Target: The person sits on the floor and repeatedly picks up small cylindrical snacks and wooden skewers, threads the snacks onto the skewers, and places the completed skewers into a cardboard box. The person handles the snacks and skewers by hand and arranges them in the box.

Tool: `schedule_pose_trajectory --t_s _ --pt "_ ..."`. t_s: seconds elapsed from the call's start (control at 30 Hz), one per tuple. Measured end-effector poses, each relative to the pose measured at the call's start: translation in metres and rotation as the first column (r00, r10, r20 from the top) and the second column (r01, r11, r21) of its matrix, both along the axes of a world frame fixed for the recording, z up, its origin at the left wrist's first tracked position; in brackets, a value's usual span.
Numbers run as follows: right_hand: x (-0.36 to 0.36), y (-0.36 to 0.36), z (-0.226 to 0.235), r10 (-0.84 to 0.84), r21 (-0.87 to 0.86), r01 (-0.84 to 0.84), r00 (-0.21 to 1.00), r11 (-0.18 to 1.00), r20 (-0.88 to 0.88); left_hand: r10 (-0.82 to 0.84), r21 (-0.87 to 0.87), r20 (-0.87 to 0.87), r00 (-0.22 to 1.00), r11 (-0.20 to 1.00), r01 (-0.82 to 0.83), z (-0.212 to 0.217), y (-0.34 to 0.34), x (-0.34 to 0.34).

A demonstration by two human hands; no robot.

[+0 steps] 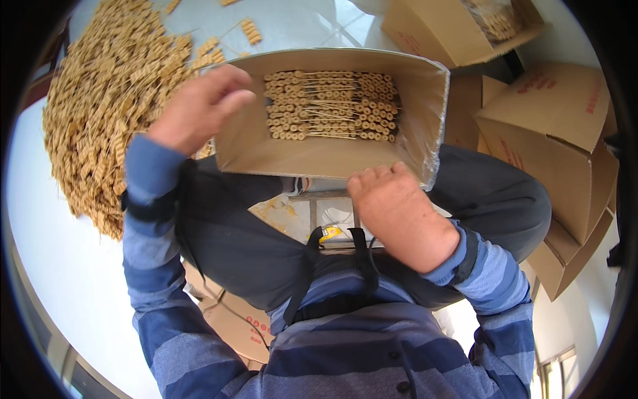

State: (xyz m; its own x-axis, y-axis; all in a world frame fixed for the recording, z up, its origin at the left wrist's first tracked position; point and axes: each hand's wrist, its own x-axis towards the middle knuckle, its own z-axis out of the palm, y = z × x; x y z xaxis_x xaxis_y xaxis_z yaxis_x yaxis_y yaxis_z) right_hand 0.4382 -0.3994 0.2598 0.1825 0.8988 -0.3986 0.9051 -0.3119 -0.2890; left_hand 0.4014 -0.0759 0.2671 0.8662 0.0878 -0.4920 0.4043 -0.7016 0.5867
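An open cardboard box [299, 156], lined with clear plastic, stands tilted in front of me between my knees. Inside lie layered rows of skewers [332, 106], threaded with brown ring-shaped pieces at both sides, their thin sticks meeting in the middle. My right hand [402, 216] is closed over the near rim of the box, fingertips hooked on its edge. Over the left wall hovers my left hand [203, 110], thumb and index finger apart, with nothing visible between them; its other fingers are partly hidden.
A large heap of similar skewers [100, 126] covers the table on the left. Several loose skewers [250, 31] lie beyond the box. At the far right, another box [432, 33] holds bagged skewers. More cardboard boxes [551, 120] are stacked along my right side.
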Motion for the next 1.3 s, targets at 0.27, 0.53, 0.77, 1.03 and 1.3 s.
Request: schedule_pose_trajectory --t_s 0.27,0.53,0.77,1.03,1.3 --pt "-0.010 0.026 -0.013 0.056 0.052 -0.050 0.992 0.997 -0.115 0.749 -0.114 0.354 0.559 0.628 -0.769 0.053 0.117 -0.235" --pt "-0.034 0.066 0.022 0.000 -0.001 -0.001 0.983 1.000 -0.182 0.981 -0.317 -0.115 0.159 0.115 -0.941 -0.113 0.124 -0.382" --pt "-0.040 0.105 0.032 -0.063 -0.135 0.037 0.979 0.990 -0.191 0.991 -0.219 -0.039 0.126 0.115 -0.969 -0.186 0.205 -0.314" --pt "-0.037 0.141 0.017 -0.116 -0.239 0.058 0.965 0.969 -0.236 0.394 0.799 0.038 0.918 0.540 -0.265 -0.195 0.307 -0.251" --pt "-0.033 0.152 -0.008 -0.129 -0.264 0.059 0.958 0.963 -0.256 0.395 0.834 -0.194 0.898 0.549 -0.061 -0.228 0.351 -0.262"
